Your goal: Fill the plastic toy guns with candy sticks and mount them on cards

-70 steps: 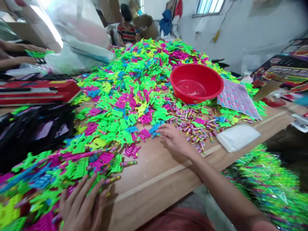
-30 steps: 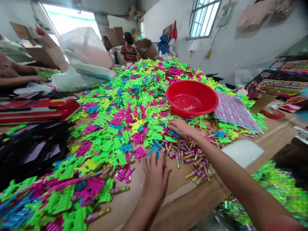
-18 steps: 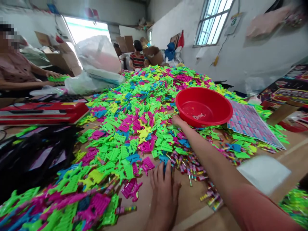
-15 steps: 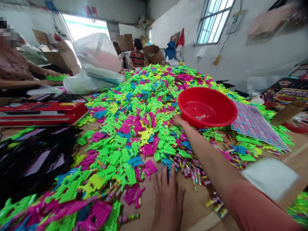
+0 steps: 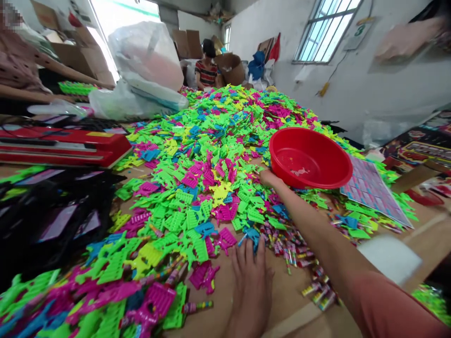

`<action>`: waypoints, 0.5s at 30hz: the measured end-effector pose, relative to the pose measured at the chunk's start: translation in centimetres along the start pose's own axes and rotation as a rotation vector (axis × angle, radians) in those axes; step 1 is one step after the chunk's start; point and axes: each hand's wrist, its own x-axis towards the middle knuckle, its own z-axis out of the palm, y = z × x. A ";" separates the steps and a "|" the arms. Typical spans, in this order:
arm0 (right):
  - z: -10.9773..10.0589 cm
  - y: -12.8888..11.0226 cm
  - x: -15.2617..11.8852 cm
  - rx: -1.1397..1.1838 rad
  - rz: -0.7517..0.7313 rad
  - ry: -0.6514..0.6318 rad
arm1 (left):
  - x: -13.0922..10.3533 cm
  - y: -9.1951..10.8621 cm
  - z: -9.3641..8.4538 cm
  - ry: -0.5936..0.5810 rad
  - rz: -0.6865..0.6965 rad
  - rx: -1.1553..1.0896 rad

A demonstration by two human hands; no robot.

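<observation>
My left hand [image 5: 251,277] lies palm down on the brown tabletop, its fingers stretched out. Its fingertips touch a blue plastic toy piece [image 5: 251,234] at the near edge of the pile. My right hand [image 5: 269,178] reaches into the heap of green, pink, yellow and blue toy pieces [image 5: 218,141], just left of the red basin [image 5: 310,180]. Its fingers are hidden from view among the pieces. Small colourful candy-like tubes [image 5: 289,246] lie between my left hand and right forearm. A loose pink piece [image 5: 204,276] rests left of my left hand.
On the left stand a red sealing machine [image 5: 63,145] and a stack of black bags [image 5: 42,234]. A printed sheet [image 5: 375,190] lies right of the basin, with a white pad [image 5: 389,258] nearer me. One person [image 5: 21,70] works at the left, another [image 5: 206,70] behind the heap.
The camera has turned slightly, so most of the table appears shifted right. Both my hands stay at the same spots. The left co-worker's arm now stretches past the green pieces.
</observation>
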 end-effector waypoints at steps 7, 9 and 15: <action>-1.0 0.1 -5.7 0.150 -0.058 0.041 | 0.7 1.2 -2.1 -0.093 -0.007 -0.001; -2.0 0.6 -7.5 0.232 -0.105 0.104 | 0.6 1.3 -2.3 -0.086 0.013 0.003; -3.8 3.0 -15.8 0.455 -0.284 0.235 | 0.7 1.1 -2.2 -0.054 0.068 0.012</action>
